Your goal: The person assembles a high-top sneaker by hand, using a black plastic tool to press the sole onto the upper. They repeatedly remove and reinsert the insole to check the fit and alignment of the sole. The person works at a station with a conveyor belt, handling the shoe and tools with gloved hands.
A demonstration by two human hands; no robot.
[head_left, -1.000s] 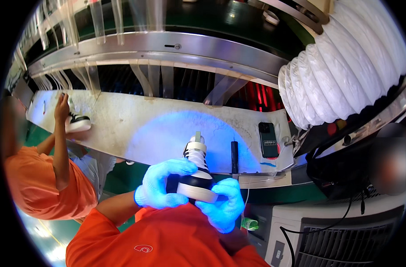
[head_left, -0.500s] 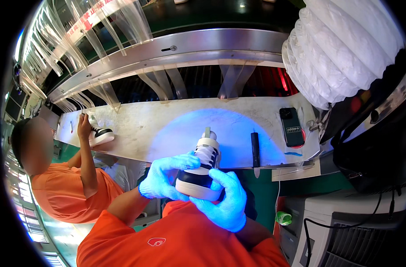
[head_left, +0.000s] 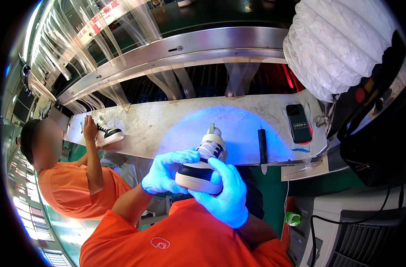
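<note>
a long, pale, stained table (head_left: 145,122) stretches beyond the left hand (head_left: 168,172) and the right hand (head_left: 227,191), with blue light (head_left: 185,127) spread over it ahead of them. to the right of the right hand lies a black-handled tool (head_left: 262,144), its tip jutting past the near edge. farther right are a dark phone (head_left: 297,121), a red cord (head_left: 310,134) beside it and a blue strip (head_left: 301,150) just nearer. well left of the left hand lies a thin stick (head_left: 81,127).

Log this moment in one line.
left hand: holding shoe | right hand: holding shoe | shoe: toe toward person | phone: on bench
</note>
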